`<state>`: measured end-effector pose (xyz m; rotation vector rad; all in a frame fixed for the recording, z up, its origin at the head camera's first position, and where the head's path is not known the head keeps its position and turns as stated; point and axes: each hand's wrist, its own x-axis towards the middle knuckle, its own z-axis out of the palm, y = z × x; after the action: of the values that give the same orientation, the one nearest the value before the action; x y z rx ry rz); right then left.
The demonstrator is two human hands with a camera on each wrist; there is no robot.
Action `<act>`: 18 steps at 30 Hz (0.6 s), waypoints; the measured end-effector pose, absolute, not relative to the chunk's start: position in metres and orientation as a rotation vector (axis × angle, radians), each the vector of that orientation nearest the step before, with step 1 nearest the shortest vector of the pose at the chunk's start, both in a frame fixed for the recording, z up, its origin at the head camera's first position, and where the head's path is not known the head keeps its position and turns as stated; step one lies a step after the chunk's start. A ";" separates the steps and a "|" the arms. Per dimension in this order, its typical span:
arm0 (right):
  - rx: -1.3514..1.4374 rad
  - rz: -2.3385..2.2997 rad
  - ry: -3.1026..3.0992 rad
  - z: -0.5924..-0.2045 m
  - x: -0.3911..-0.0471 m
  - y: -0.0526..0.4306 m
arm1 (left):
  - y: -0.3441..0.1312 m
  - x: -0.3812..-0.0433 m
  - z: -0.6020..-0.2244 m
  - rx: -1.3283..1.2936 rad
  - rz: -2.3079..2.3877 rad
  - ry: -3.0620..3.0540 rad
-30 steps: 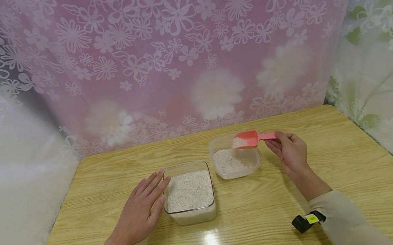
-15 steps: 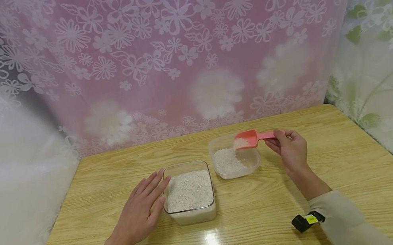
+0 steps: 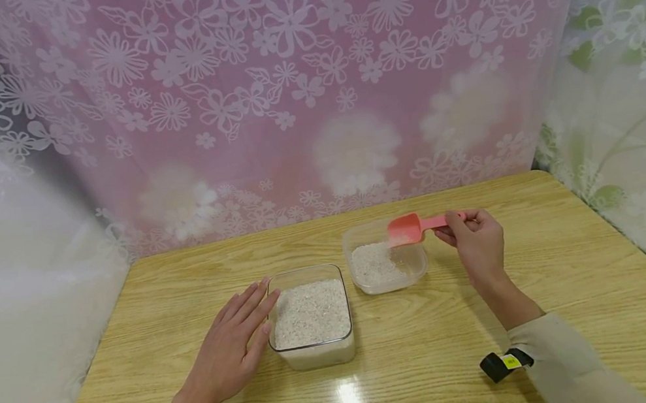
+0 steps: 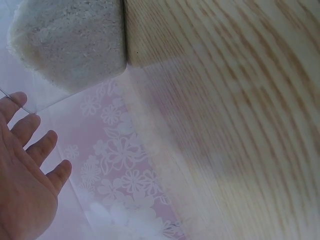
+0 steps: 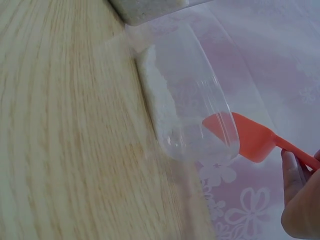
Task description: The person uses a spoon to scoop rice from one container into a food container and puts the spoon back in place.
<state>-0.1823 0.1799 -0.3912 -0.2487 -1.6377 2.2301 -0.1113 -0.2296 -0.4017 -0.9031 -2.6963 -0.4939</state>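
Note:
My right hand [image 3: 478, 247] pinches the handle of a pink scoop [image 3: 405, 229]. The scoop tilts down over a small clear plastic container [image 3: 417, 270], and a little rice lies at its lip. A heap of rice [image 3: 375, 263] covers part of that container's floor, mostly on the left. Nearer to me, a larger clear square container [image 3: 318, 356] is well filled with rice [image 3: 311, 313]. My left hand [image 3: 229, 349] rests against this container's left side with straight, slightly spread fingers [image 4: 42, 147]. In the right wrist view the scoop [image 5: 252, 139] dips past the small container's rim [image 5: 220, 92].
Both containers stand on a wood-grain table [image 3: 422, 362], the small one behind and right of the large one. A pink flowered curtain [image 3: 269, 135] hangs behind the table's far edge. Pale curtains hang at both sides. A black strap [image 3: 497, 367] sits at the right sleeve.
The scoop has tipped further down and shifted slightly right. Most of the rice in it has slid out into the small container. My left hand has stayed put.

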 end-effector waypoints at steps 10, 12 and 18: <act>-0.076 2.021 -1.770 -0.390 -0.182 0.175 | -0.230 -0.111 -0.400 -0.900 -0.494 -2.700; -0.046 1.988 -1.793 -0.390 -0.181 0.174 | -0.230 -0.111 -0.400 -0.901 -0.494 -2.699; 0.067 1.834 -1.914 -0.392 -0.177 0.173 | -0.229 -0.111 -0.400 -0.902 -0.492 -2.698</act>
<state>-0.1768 0.1732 -0.3921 0.0666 -1.9141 1.8339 -0.1108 -0.2290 -0.3997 -0.9021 -2.6977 -0.4916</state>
